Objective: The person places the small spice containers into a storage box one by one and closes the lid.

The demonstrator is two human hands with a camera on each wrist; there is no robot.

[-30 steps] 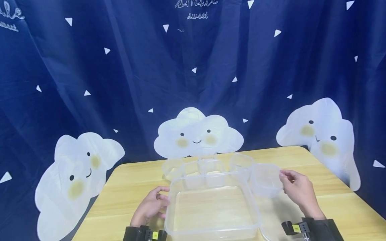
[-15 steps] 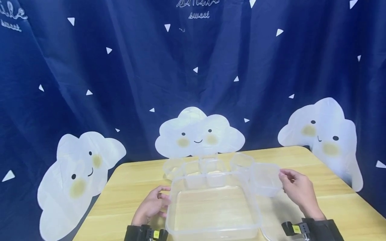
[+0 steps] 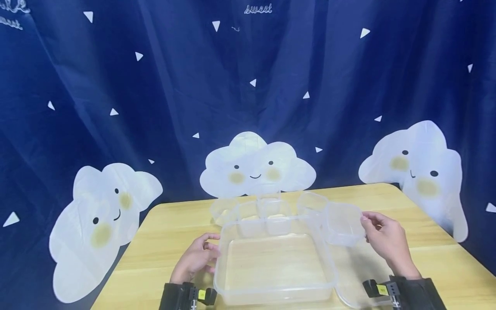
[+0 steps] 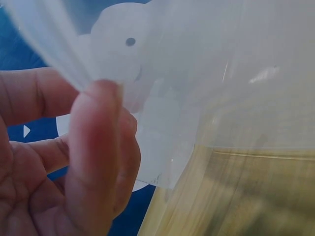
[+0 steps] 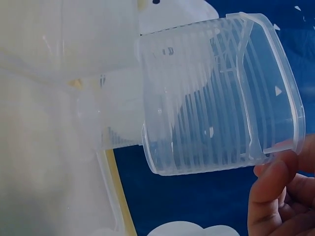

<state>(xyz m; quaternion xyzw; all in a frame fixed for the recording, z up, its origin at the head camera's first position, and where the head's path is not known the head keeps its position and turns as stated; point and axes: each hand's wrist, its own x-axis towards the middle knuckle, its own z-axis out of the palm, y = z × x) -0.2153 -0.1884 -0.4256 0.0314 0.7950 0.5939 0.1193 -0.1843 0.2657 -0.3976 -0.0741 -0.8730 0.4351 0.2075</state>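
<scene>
The right hand [image 3: 385,241] holds a small clear tub [image 3: 342,224] by its rim, thumb and fingertips [image 5: 268,184] pinching the near edge; the tub is lifted off the wooden table [image 3: 438,241] and hangs just beyond the far right corner of the large clear box [image 3: 273,262]. The right wrist view confirms the tub is tilted onto its side, with its ribbed wall facing the camera and nothing inside it. The left hand [image 3: 195,258] grips the left wall of the large box near its far corner; in the left wrist view the thumb [image 4: 93,147] lies curled against the outside of the wall, and the fingers beyond it cannot be made out. The large box sits flat on the table, open and empty. Several more small tubs [image 3: 263,213] stand in a loose row just behind it, near the blue curtain [image 3: 155,86] with its cloud prints. A flat clear lid [image 3: 358,271] lies on the table just right of the large box, below the lifted tub. Assessment: the small tub appears thin-walled, very light and somewhat flexible, with a smooth, likely slippery surface; squeezing the wall would probably bow it. The rolled rim looks the stiffest part and the soundest place to take hold. The large box likewise seems light and liable to slide unless steadied.
</scene>
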